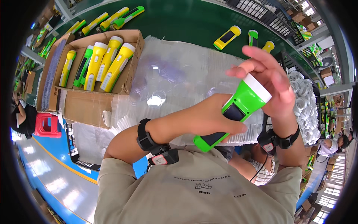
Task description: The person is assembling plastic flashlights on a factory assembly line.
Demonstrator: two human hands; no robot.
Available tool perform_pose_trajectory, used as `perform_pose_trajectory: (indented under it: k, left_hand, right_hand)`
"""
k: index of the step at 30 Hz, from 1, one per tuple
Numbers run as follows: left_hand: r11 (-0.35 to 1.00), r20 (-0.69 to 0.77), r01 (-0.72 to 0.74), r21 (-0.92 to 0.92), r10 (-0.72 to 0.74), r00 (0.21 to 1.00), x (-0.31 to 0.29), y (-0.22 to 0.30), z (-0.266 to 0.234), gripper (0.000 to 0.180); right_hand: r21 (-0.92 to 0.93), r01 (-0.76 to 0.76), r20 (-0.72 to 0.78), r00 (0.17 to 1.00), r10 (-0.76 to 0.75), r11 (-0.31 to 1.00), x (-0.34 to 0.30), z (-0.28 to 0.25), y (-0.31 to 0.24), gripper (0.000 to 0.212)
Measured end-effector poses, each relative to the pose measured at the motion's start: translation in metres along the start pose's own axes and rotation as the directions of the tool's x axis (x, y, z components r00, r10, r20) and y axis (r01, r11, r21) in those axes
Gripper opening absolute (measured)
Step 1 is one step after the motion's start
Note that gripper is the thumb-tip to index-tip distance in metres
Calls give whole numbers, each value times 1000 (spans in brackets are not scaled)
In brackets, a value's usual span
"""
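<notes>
A green flashlight [250, 96] with a white rim and a dark panel along its body is gripped in my left hand [214, 116], which wraps around its handle. Its head tilts up and to the right. Beside that white rim is my right hand [276, 84], fingers apart and slightly bent. The palm is close to the rim; whether it touches cannot be made out. Under both hands lies a sheet of clear plastic [194, 56] with round clear discs [156, 98] on it.
A cardboard box [136, 56] at the left holds several yellow and green flashlights [118, 67]. More flashlights [227, 37] lie on the green table [179, 22]. White rings [304, 100] are heaped at the right, near black crates [257, 13]. A red stool [47, 125] stands on the floor.
</notes>
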State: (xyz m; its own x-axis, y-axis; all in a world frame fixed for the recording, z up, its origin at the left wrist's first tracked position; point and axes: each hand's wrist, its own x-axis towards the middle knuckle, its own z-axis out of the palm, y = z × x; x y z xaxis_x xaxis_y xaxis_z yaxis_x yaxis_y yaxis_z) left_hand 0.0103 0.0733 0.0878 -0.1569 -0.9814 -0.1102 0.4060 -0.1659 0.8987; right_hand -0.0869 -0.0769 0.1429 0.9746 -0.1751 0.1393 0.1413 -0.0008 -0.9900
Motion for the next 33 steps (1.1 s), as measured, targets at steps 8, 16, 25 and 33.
perform_pose_trajectory:
  k: [8, 16, 25, 33]
  left_hand:
    - [987, -143, -3, 161, 27, 989, -13, 0, 8, 41]
    - [259, -138, -112, 959, 778, 613, -9, -8, -8, 49]
    - [465, 60, -617, 635, 767, 639, 22, -24, -40, 46]
    - [43, 92, -233, 972, 837, 540, -1, -3, -25, 51]
  right_hand:
    - [-183, -23, -78, 997, 9, 983, -3, 36, -18, 74]
    - [-267, 533, 23, 836, -548, 803, -12, 12, 25, 107]
    - [-598, 674, 272, 680, -681, 434, -15, 36, 25, 118]
    - [-624, 650, 238, 687, -687, 433, -24, 20, 35, 111]
